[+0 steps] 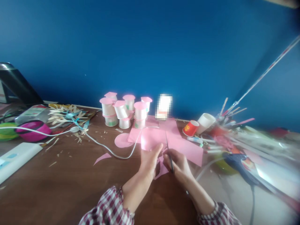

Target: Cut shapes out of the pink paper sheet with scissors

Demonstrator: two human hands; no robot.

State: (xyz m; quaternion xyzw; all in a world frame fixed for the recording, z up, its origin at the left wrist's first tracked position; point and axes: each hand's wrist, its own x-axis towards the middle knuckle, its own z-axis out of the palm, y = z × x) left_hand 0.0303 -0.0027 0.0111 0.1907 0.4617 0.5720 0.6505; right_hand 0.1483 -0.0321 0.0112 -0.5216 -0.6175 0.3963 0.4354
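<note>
Pink paper (150, 139) is gripped by the fingers of the left hand (148, 161), the thumb laid over its near edge. Scissors (171, 163) are held in the closed fingers of the right hand (180, 163), the blade at the paper's right side. Working room is bounded by a white cable (122, 157) at left and by stacked cups (140, 111) toward the counter's (105, 181) back edge. The scissors' long axis runs front to back, tip directed toward that edge, slightly left.
</note>
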